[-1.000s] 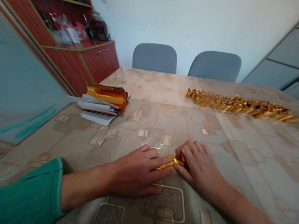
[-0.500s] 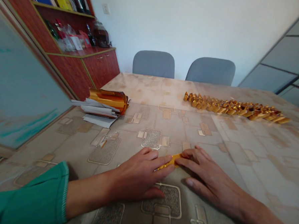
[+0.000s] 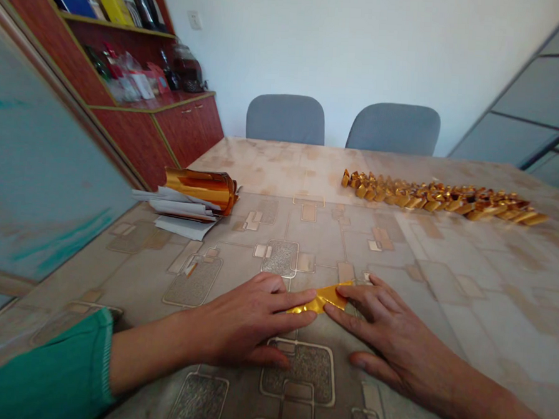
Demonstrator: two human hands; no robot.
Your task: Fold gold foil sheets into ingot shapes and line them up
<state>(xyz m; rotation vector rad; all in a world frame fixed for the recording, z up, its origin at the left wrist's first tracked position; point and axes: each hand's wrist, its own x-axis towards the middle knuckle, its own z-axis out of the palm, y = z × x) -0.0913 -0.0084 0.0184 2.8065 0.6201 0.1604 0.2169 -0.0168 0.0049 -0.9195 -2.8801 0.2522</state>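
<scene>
A folded strip of gold foil paper (image 3: 324, 297) lies flat on the patterned tablecloth in front of me. My left hand (image 3: 250, 317) rests on its left end, index and middle fingers stretched over the foil, thumb apart on the cloth. On the strip's right part press the fingertips of my right hand (image 3: 385, 331), its fingers spread and its thumb off to the near side. Neither hand grips the strip. The foil's middle shows between the fingertips; its ends are partly covered.
A stack of curled gold foil sheets (image 3: 199, 188) with white paper backs (image 3: 185, 225) lies at the left. Rows of folded gold pieces (image 3: 439, 198) stretch across the far right. Two grey chairs (image 3: 285, 118) stand behind the table, with a red cabinet (image 3: 185, 126) at the far left.
My fingers have drawn a little apart along the strip, and more of the gold foil shows between and beyond them. The strip looks flatter and wider.
</scene>
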